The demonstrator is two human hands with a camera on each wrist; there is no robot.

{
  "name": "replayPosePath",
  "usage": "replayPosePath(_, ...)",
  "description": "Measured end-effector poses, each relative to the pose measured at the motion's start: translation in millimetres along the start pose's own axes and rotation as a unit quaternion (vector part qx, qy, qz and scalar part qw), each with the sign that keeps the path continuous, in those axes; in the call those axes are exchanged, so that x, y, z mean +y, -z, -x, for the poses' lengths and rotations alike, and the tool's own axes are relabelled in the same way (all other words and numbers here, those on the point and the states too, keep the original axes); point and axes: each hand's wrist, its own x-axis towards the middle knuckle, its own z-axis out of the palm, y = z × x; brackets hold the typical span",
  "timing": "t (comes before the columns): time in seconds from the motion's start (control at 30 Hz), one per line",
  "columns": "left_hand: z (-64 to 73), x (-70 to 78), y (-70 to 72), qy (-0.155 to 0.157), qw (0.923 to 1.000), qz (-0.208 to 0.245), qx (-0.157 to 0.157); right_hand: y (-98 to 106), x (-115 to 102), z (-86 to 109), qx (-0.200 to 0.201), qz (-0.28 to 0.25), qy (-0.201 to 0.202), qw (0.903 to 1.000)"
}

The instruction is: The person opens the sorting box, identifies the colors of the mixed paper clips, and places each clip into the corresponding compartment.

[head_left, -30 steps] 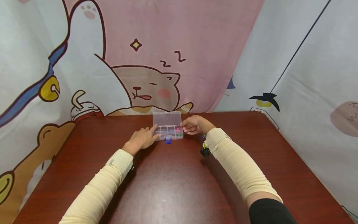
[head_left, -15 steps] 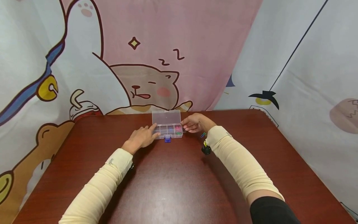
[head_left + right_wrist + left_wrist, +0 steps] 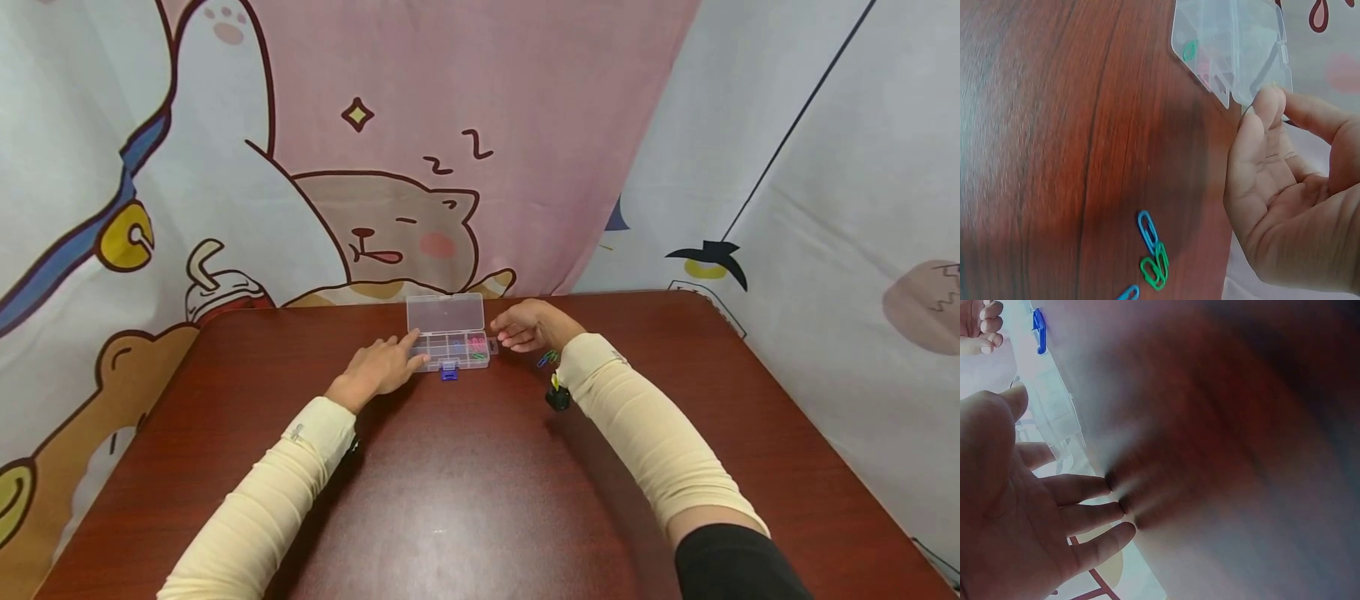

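Note:
Toward the back of the table stands a clear plastic compartment box (image 3: 438, 364), lid (image 3: 446, 315) raised and blue latch (image 3: 449, 372) facing me. Pink paper clips (image 3: 477, 342), green paper clips (image 3: 478, 357) and something blue (image 3: 457, 344) lie in its compartments. My left hand (image 3: 375, 368) rests at the box's left end, thumb and index finger touching it, fingers extended. Just right of the box is my right hand (image 3: 527, 325). In the right wrist view its thumb and index fingertips meet, pinching a small yellowish thing (image 3: 1274, 84), mostly hidden.
Loose on the table near my right wrist are blue paper clips (image 3: 1147, 231) and green paper clips (image 3: 1155, 267). A patterned cloth (image 3: 420, 83) hangs behind the table's (image 3: 450, 492) back edge. A clear hang tab (image 3: 492, 346) sticks out from the box's right side.
My right hand has drawn slightly rightward from the box's right edge, uncovering the hang tab. The loose clips show more now. My left hand has stayed against the box.

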Motion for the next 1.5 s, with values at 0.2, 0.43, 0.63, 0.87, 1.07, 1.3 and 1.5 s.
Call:
replayPosePath(0.2, 0.0, -0.7, -0.1, -0.002, 1.0, 0.002, 0.002, 18, 6, 7.4, 0.009, 0.02, -0.001, 0.9998)
replayPosePath(0.43, -0.5, -1.4, 0.3, -0.004, 1.0, 0.0, 0.001, 43, 20, 14.2, 0.031, 0.04, -0.011, 0.9987)
replayPosePath(0.63, 0.3, -1.3, -0.4, -0.002, 1.0, 0.001, 0.0, 63, 37, 17.6, 0.037, 0.058, -0.023, 0.9974)
replayPosePath(0.87, 0.9, -1.2, 0.3, 0.002, 1.0, 0.003, 0.0, 76, 50, 24.6, 0.041, 0.063, -0.027, 0.9968)
replayPosePath(1.07, 1.0, -0.1, 0.6, 0.003, 1.0, 0.005, -0.003, 82, 61, 26.7, 0.046, 0.081, -0.034, 0.995)
replayPosePath(1.3, 1.8, 0.7, 0.7, -0.004, 1.0, -0.005, 0.002, 80, 71, 27.0, 0.079, 0.134, -0.035, 0.9872)
replayPosePath(1.5, 1.8, 1.1, 1.6, -0.008, 0.9999, -0.006, 0.006, 76, 70, 29.0, 0.104, 0.174, -0.02, 0.9789)
